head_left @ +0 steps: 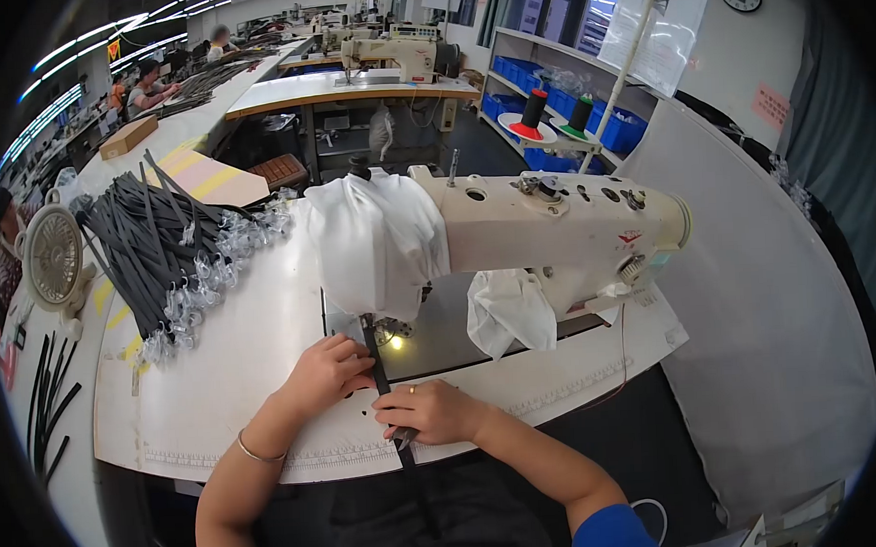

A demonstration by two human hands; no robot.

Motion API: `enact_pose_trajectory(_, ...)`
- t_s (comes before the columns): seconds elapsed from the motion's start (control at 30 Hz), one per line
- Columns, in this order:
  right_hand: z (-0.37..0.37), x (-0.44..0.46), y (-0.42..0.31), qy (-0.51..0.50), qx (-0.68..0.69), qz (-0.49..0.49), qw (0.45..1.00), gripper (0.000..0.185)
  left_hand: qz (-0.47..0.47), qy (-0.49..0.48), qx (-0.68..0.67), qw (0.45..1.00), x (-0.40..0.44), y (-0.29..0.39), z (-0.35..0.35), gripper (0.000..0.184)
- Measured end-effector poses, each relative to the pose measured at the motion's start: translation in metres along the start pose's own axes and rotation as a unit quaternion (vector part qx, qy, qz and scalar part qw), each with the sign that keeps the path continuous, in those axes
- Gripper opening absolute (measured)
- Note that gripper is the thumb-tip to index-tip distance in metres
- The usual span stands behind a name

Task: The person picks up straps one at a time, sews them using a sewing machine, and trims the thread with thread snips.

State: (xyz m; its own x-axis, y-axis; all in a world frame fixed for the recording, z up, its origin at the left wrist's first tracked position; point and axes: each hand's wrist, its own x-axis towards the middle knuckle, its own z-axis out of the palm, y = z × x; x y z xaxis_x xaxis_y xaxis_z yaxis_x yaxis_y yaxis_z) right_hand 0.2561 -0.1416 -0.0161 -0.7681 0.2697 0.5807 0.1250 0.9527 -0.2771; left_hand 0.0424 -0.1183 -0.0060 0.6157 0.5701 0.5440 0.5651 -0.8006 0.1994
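A narrow black strap (381, 374) runs from under the head of the white sewing machine (543, 225) down over the table's front edge. My left hand (333, 376) is closed at the strap's left edge, close to the needle area, fingertips pressed together against it. Lower down, my right hand (432, 411), with a ring on one finger, grips the same strap from the right. A small dark pointed piece (404, 435) shows beneath the right fingers; its kind is unclear. White cloth (378, 237) covers the machine's needle end, and a small lamp (396, 342) glows beside the needle area.
Many dark straps with clear plastic-wrapped ends (158, 237) lie piled at the left, beside a small fan (54, 253). More black strips (48, 398) lie far left. Thread cones (531, 115) stand behind the machine. A grey cloth partition (752, 309) borders the right. People sit further back.
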Motion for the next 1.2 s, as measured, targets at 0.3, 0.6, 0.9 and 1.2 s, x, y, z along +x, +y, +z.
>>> enact_pose_trajectory(0.3, 0.0007, 0.0011, 0.0013, 0.016, -0.007, -0.015, 1.000, 0.018, -0.014, -0.002, -0.002, 1.000, -0.0005, 0.0021, -0.0028, 0.030)
enact_pose_trajectory(0.6, -0.0014, 0.0052, -0.0001, -0.002, -0.018, 0.000, 1.000, 0.018, -0.014, 0.003, -0.001, 1.000, -0.0041, -0.0031, 0.0002, 0.030)
enact_pose_trajectory(0.9, -0.0007, 0.0037, 0.0018, -0.003, -0.025, 0.006, 1.000, 0.020, -0.011, 0.000, 0.003, 1.000, -0.0058, -0.0054, 0.0032, 0.030)
enact_pose_trajectory(1.2, -0.0003, 0.0044, 0.0016, -0.008, -0.021, 0.003, 1.000, 0.019, -0.024, -0.003, 0.001, 1.000, -0.0067, -0.0050, 0.0040, 0.030)
